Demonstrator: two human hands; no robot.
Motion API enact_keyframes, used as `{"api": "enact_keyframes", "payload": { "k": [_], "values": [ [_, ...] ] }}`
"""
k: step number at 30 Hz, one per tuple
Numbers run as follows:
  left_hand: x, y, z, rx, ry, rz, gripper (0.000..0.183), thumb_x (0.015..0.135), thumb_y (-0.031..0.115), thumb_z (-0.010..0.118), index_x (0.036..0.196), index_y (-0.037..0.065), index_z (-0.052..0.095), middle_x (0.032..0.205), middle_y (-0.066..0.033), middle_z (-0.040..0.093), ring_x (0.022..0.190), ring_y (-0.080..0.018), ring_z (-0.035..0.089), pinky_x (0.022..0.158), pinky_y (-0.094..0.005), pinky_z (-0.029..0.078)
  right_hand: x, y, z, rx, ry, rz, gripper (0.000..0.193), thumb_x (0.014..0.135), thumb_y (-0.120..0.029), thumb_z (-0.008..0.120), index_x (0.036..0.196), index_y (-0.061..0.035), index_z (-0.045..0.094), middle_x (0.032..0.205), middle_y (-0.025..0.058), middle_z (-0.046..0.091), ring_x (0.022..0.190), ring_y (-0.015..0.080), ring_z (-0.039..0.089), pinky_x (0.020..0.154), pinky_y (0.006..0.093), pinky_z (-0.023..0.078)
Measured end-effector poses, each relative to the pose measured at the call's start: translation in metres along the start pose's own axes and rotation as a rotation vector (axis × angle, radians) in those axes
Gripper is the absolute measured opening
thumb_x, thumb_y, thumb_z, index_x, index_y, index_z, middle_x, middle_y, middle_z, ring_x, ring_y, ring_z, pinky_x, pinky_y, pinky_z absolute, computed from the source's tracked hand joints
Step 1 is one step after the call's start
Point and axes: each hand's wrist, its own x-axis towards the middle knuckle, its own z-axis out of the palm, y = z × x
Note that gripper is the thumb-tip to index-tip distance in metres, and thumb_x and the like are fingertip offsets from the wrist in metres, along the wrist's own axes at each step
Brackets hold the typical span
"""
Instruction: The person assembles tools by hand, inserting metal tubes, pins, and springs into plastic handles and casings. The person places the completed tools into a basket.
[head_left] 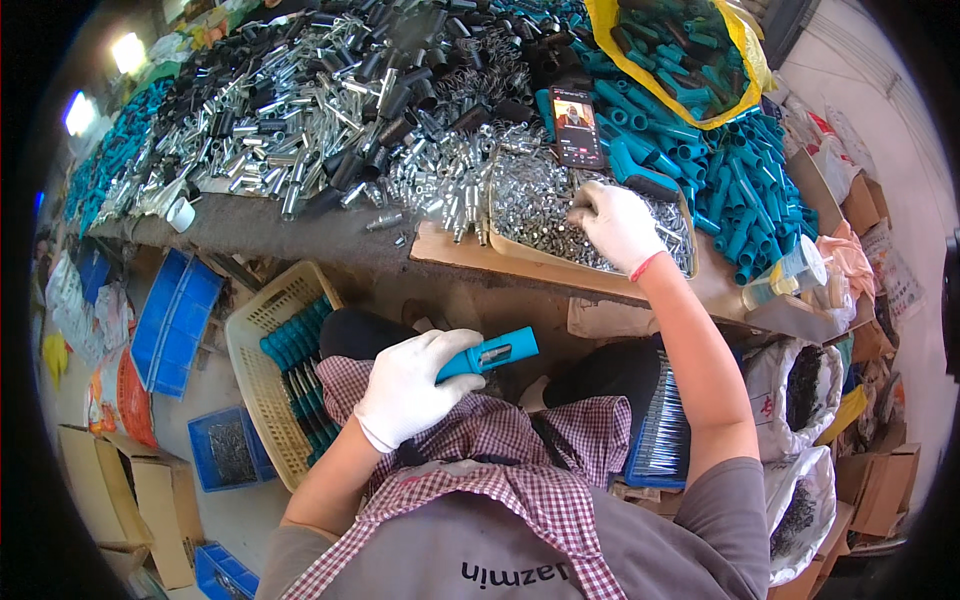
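My left hand [413, 385], in a white glove, is wrapped round a teal plastic tool housing [500, 350] over my lap. A slot in the housing's side shows a metal part inside. My right hand [617, 228], gloved too, reaches into a shallow tray [540, 253] of small metal parts on the bench. Its fingers are bent together at the heap; what they pinch, if anything, is too small to make out. Just beyond that hand, a teal and black pistol-shaped piece [640, 173] lies across the tray's far right corner.
A phone [577, 128] stands behind the tray. Heaps of metal sleeves [300, 130] and teal housings [740, 200] cover the bench. Behind them sits a yellow-rimmed sack [742, 105]. A cream basket [250, 335] of teal-handled tools is left of my lap; a blue tray [660, 440] of metal rods lies right.
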Motion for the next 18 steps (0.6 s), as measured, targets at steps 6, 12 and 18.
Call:
{"api": "enact_keyframes", "payload": {
  "k": [6,12,18],
  "values": [
    [0.006,-0.002,-0.006,0.069,-0.009,0.039,0.043,0.071,0.02,0.082,0.11,0.009,0.069,0.096,-0.0125,0.07,0.087,-0.0322,0.069,0.078,-0.0372,0.055,-0.009,-0.015,-0.012,0.27,0.019,-0.04,0.014,0.083,-0.009,0.067,0.094,-0.001,0.071,0.084,0.0155,0.071,0.078,0.0266,0.07,0.073,0.0353,0.054],
    [0.011,-0.005,-0.015,0.188,-0.002,0.185,0.051,0.069,0.021,0.082,0.116,0.008,0.067,0.098,-0.0116,0.071,0.088,-0.03,0.068,0.077,-0.0374,0.055,-0.058,-0.087,-0.017,0.524,-0.271,0.006,0.014,0.086,-0.005,0.065,0.097,-0.0005,0.072,0.082,0.0123,0.072,0.074,0.0184,0.069,0.072,0.0314,0.055],
    [0.012,0.004,-0.014,0.302,-0.095,0.141,0.077,0.07,0.022,0.08,0.14,0.003,0.051,0.09,-0.0121,0.068,0.082,-0.0297,0.067,0.073,-0.0391,0.054,-0.077,-0.095,0.014,0.777,-0.296,-0.014,0.013,0.079,-0.005,0.07,0.09,0.0008,0.071,0.083,0.0126,0.07,0.078,0.0197,0.069,0.074,0.0316,0.054]
  ]
}}
